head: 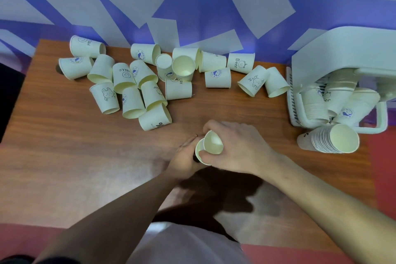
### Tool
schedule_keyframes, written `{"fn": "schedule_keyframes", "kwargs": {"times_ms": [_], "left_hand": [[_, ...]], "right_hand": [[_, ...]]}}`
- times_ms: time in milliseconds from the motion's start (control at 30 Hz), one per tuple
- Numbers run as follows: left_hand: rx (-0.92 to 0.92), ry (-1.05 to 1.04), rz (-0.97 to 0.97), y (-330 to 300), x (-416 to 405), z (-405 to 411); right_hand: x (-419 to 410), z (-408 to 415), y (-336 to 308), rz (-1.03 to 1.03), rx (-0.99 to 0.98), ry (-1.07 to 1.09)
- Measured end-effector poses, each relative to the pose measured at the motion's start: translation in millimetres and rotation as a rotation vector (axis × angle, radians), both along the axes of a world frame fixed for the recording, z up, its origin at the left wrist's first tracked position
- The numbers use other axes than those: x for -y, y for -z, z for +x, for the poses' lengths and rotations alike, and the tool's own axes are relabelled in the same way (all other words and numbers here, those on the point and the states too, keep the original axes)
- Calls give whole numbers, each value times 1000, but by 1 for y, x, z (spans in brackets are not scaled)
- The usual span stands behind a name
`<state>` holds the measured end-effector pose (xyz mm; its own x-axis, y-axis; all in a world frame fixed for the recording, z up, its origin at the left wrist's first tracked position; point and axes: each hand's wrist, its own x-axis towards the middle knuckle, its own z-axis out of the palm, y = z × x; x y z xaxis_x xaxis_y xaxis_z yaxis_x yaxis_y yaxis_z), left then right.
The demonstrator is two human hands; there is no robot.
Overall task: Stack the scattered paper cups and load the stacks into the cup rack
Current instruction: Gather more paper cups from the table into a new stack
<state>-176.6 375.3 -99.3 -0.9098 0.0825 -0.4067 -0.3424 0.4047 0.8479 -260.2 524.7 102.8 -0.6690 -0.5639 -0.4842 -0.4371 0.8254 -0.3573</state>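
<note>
Both hands meet at the table's middle front. My right hand (237, 148) grips a cream paper cup (213, 142), its mouth facing up, tilted into a second cup (200, 152) that my left hand (184, 158) holds from below. Several printed cups (132, 83) lie scattered and tipped across the far half of the wooden table (75, 156). The white cup rack (334, 75) stands at the right edge with stacks of cups (315, 105) in it. One long stack (334, 140) lies on its side in front of the rack.
A blue and white patterned wall runs along the table's far edge. Red floor shows beyond the table's right side and at the bottom corners. Bare wood lies between the scattered cups and my hands.
</note>
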Motion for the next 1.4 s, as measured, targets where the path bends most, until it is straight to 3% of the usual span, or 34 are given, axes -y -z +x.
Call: {"fn": "schedule_keyframes", "kwargs": {"times_ms": [333,467,633,867,1133,1400], "left_hand": [[-50,46,-90,0,3,1],[-28,69,-107,0,3,1],[-45,49,-97,6,3,3],[-63,44,-116,14,4,2],[-64,35,-110,10,3,3],[-69,5,-85,7,1,4]], "right_hand": [[3,17,73,111,-147,-131],[-1,25,101,105,-83,-56],[-2,20,99,96,-41,-88],[-16,-47,80,94,-204,-129],[-39,-135,99,306,-379,-131],[-41,-150,118,549,-425,-229]]}}
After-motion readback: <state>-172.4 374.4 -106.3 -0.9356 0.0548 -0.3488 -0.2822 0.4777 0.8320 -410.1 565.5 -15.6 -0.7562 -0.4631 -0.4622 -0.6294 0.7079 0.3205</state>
